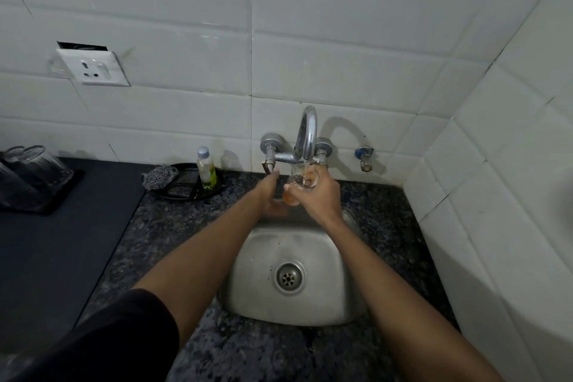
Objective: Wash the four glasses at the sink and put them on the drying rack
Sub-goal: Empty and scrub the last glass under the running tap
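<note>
A clear glass is held under the tap above the sink, fingers of the right hand curled round it. The left hand reaches to a tap handle; its finger positions cannot be made out. Upturned glasses at far left are dim and cropped.

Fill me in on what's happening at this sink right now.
A person is rinsing a glass at a small steel sink. The right hand grips the glass under the tap spout, where water is running into it. The left hand reaches to the tap's left handle, fingers at the knob. Off to the left, upturned glasses sit on a dark tray on the counter. A scrubber and a small bottle rest on a black dish beside the tap.
</note>
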`<state>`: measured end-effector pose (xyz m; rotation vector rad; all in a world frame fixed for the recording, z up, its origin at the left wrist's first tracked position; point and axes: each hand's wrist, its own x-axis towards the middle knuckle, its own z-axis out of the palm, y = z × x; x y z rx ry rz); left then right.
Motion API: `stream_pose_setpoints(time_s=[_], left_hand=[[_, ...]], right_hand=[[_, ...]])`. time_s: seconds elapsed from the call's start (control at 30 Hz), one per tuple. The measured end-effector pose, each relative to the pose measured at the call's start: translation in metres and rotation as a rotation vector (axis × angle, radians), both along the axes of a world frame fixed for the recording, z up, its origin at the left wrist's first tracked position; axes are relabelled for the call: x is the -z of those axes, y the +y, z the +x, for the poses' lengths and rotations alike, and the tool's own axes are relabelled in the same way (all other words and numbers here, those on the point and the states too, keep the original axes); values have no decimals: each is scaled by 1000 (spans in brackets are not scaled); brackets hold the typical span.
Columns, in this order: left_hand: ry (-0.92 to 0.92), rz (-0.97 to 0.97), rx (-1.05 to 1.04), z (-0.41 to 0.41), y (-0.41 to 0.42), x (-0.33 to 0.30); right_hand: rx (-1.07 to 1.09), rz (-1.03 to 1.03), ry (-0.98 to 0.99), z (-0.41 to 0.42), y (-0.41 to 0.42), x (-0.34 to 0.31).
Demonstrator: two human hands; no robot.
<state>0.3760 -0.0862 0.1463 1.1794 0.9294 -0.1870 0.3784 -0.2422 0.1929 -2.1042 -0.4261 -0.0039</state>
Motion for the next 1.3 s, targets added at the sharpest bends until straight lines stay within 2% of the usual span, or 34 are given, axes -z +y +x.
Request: stream_pose_setpoints(time_s=[0.07,0.17,0.23,0.33,0.37,0.43,0.53,0.6,0.73,0.77,0.87,0.93,1.1,1.23,1.3], left_hand=[[-113,-308,40,-14,-18,-13],[-274,-481,74,-15,-32,-16],[-333,-513,-32,-13,-32,-19],[-345,-470,-70,-11,-28,-23],[-331,-470,-69,-12,-28,-23],[-339,-461,-60,-12,-28,-25],[-379,-457,-67,-7,-29,-30],[-388,-449,-56,-5,-23,-30],[-265,-370,-24,-9,-15,-33],[-236,-339,-26,-9,-16,-33],[-248,-325,-61,-4,-27,-40],[-258,-336,-23,0,-33,-45],[-226,-257,56,10,-27,-49],[-277,-311,42,7,-32,-55],[-273,-295,-4,5,-34,-55]], right_hand=[[-85,-12,-10,1,-1,6],[-286,-115,-117,3,-10,9],[-352,-278,-326,6,-18,6],[-470,-527,-761,12,-28,8],[-514,-564,-787,11,-29,10],[-534,-540,-635,6,-27,6],[-448,-447,-382,11,-11,-10],[-523,-476,-315,19,-5,-20],[-762,-744,-513,34,-15,-28],[-763,-738,-535,37,-18,-26],[-641,-582,-394,29,-15,-22],[-593,-566,-384,26,-10,-21],[-702,-801,-572,46,-29,-31],[-627,-548,-342,33,-20,-30],[-608,-538,-340,34,-18,-33]])
